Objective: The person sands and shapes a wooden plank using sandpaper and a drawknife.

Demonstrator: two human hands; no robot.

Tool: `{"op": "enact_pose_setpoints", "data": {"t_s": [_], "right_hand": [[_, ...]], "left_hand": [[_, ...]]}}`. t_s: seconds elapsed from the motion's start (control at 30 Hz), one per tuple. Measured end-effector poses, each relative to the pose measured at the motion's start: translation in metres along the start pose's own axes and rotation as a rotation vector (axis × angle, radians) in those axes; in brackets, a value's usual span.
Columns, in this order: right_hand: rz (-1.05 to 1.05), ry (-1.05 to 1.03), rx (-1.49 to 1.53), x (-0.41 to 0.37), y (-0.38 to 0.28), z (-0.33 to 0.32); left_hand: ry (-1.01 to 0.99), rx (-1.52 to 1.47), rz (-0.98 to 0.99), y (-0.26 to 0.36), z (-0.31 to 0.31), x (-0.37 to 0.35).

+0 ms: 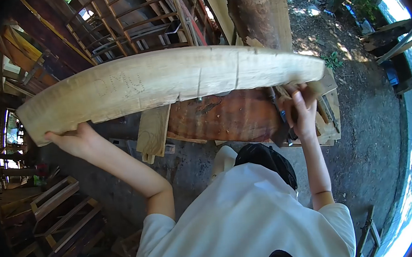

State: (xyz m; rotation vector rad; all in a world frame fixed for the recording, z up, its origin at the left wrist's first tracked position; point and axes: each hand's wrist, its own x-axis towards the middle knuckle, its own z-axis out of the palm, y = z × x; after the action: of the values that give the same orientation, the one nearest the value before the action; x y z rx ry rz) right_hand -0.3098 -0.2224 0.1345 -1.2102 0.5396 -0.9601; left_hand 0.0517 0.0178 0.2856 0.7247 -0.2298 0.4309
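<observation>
A long, pale, slightly curved wooden plank (161, 78) spans the view from left to right, with dotted letters marked on its face and dark cracks across it. My left hand (75, 139) grips its lower edge near the left end, thumb pointing outward. At the lower edge close to the right end, my right hand (301, 109) is closed, its fingers curled and partly smeared by motion. A blurred brown piece shows beside those fingers; its kind cannot be made out. Below the plank lies a reddish-brown wooden slab (220, 117), partly covered by it.
A pale board (154, 133) sticks out left of the slab. Wooden lattice frames (131, 21) and tall planks (254, 10) stand behind. Stacked wooden frames (66, 221) lie at lower left. A black bag (266, 162) hangs at my front. Dirt ground stretches to the right.
</observation>
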Motion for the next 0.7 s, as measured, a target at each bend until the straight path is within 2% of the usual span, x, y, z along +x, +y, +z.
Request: {"op": "enact_pose_setpoints", "data": {"t_s": [0.03,0.07,0.13,0.17,0.2,0.23,0.27,0.3,0.33,0.37,0.4,0.47,0.5,0.53,0.57,0.6,0.63,0.67,0.7], "right_hand": [[-0.187,0.158,0.135,0.004,0.003,0.015],[-0.280,0.152,0.183,0.009,-0.012,0.016],[-0.295,0.332,0.195,0.019,-0.033,0.009],[-0.367,0.361,0.189,0.029,-0.046,0.006],[-0.438,0.391,0.184,0.040,-0.061,0.003],[-0.491,0.399,0.195,0.048,-0.078,0.001],[-0.546,0.405,0.205,0.055,-0.095,0.000],[-0.591,0.378,0.195,0.058,-0.110,0.000],[-0.636,0.350,0.183,0.062,-0.123,0.001],[-0.705,0.305,0.177,0.066,-0.132,0.002],[-0.755,0.343,0.142,0.068,-0.140,0.008],[-0.805,0.335,0.069,0.073,-0.154,0.026],[-0.805,0.332,0.061,0.076,-0.154,0.030],[-1.036,0.360,-0.302,0.082,-0.155,0.034],[-1.251,0.379,-0.676,0.092,-0.155,0.036],[-1.566,0.525,-0.954,0.126,-0.154,0.017],[-1.568,0.526,-0.959,0.116,-0.162,0.042],[-1.365,0.378,-0.695,0.106,-0.170,0.073],[-1.152,0.239,-0.439,0.093,-0.183,0.113]], "left_hand": [[0.026,-0.006,-0.069,-0.007,-0.006,-0.012],[0.023,-0.035,-0.144,-0.017,-0.016,-0.023],[0.094,-0.109,-0.351,-0.029,-0.026,-0.056],[0.088,-0.194,-0.515,-0.033,-0.032,-0.073],[0.061,-0.247,-0.593,-0.046,-0.049,-0.087],[-0.298,-0.781,-0.861,-0.074,-0.101,-0.089],[0.128,-0.423,-0.871,-0.062,-0.067,-0.121],[0.054,-0.717,-1.117,-0.071,-0.091,-0.133],[0.147,-0.792,-1.213,-0.083,-0.101,-0.151],[0.024,-0.991,-1.304,-0.096,-0.115,-0.174],[0.165,-0.924,-1.414,-0.104,-0.123,-0.190],[0.249,-1.024,-1.618,-0.116,-0.130,-0.221],[0.201,-0.969,-1.656,-0.115,-0.127,-0.237],[0.205,-0.976,-1.657,-0.115,-0.125,-0.249],[0.292,-0.925,-1.732,-0.115,-0.123,-0.259],[0.378,-0.868,-1.806,-0.115,-0.123,-0.266],[0.283,-0.829,-1.823,-0.114,-0.121,-0.269],[0.278,-0.829,-1.830,-0.111,-0.121,-0.268],[0.002,-0.641,-1.915,-0.102,-0.115,-0.261]]}}
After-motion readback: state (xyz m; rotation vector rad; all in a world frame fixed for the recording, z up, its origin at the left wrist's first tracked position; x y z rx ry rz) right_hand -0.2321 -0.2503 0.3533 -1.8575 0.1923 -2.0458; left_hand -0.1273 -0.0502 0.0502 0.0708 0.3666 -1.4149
